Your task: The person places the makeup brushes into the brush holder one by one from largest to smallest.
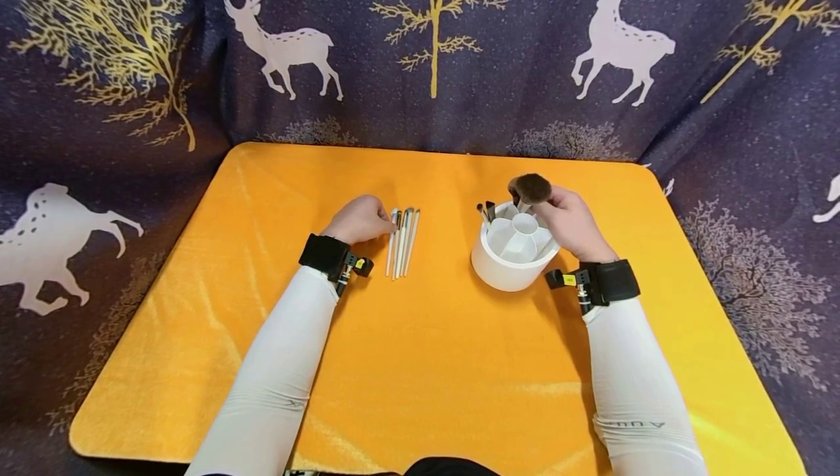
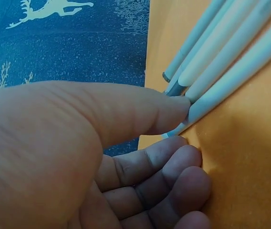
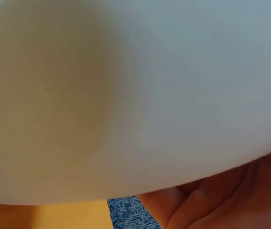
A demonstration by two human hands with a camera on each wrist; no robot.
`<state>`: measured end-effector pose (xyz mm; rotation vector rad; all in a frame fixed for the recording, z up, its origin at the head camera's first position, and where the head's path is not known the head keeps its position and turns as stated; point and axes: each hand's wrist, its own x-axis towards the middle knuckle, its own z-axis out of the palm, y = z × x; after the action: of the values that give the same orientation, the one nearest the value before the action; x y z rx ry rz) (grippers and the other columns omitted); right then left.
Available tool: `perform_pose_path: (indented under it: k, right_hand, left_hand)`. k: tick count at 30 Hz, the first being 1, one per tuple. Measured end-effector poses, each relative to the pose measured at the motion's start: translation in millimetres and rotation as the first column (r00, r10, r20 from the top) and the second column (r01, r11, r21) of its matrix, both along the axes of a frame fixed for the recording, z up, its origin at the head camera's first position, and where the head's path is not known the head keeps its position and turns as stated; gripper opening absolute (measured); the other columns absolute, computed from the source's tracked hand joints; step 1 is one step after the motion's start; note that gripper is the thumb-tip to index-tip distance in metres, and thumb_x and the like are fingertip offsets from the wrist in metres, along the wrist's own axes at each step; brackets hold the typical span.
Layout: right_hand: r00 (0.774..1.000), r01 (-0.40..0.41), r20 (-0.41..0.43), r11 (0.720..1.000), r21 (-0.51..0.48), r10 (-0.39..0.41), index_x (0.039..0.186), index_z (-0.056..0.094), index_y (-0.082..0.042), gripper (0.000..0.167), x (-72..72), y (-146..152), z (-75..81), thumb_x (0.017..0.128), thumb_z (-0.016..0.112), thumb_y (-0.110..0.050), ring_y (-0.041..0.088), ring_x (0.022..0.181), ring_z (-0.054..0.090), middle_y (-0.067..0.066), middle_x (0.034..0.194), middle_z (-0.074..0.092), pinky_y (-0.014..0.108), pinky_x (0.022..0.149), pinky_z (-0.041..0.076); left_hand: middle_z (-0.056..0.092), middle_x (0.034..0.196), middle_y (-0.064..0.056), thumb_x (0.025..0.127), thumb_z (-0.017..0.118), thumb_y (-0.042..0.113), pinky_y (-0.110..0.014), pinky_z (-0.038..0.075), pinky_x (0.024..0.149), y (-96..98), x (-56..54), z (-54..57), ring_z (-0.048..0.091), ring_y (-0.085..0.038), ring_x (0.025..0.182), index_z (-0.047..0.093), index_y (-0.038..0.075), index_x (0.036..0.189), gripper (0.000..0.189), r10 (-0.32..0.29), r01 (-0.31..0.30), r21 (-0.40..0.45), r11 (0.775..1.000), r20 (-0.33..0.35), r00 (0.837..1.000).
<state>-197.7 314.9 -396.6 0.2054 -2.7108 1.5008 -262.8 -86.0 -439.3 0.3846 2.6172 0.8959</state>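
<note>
Several makeup brushes (image 1: 405, 246) with pale handles lie side by side on the table, dark tips toward the back. My left hand (image 1: 361, 219) is at the left edge of this row. In the left wrist view, its thumb and forefinger pinch the nearest brush (image 2: 240, 78) close to its head end. A round white brush holder (image 1: 508, 272) with inner compartments stands to the right. My right hand (image 1: 572, 222) grips its far right side, with the fingers partly hidden behind it. A large fluffy brush (image 1: 533, 189) rises from the holder beside that hand.
Small dark-tipped brushes (image 1: 489, 209) stand in the holder's left compartment. An orange cloth covers the table (image 1: 420, 374). Behind it hangs a dark blue curtain (image 1: 505, 60) with white deer and yellow trees.
</note>
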Motion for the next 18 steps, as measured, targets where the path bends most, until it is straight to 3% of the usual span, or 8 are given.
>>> perform_pose_path:
  k: [9,18]
  right_hand:
    - [1.000,-0.024,0.012,0.999,0.023,0.024,0.140,0.075,-0.002,0.047,2.0,5.1,1.9,0.117,0.057,-0.039,0.034,0.135,0.063,0.021,0.141,0.073,0.059,0.120,0.043]
    - [0.997,-0.050,0.064,0.998,0.025,0.048,0.145,0.073,-0.006,0.057,3.3,9.9,8.6,0.116,0.056,-0.052,0.033,0.138,0.061,0.018,0.145,0.072,0.060,0.124,0.039]
  left_hand:
    - [0.035,0.058,0.001,0.105,0.077,0.024,-0.037,0.031,0.058,4.3,4.6,4.4,0.037,-0.020,0.051,0.051,0.018,0.061,0.052,0.026,-0.026,-0.025,0.999,0.002,1.000]
    - [0.035,0.058,0.001,0.106,0.075,0.024,-0.037,0.030,0.058,5.3,5.5,6.9,0.034,-0.020,0.051,0.049,0.018,0.060,0.052,0.026,-0.026,-0.042,0.999,-0.005,1.000]
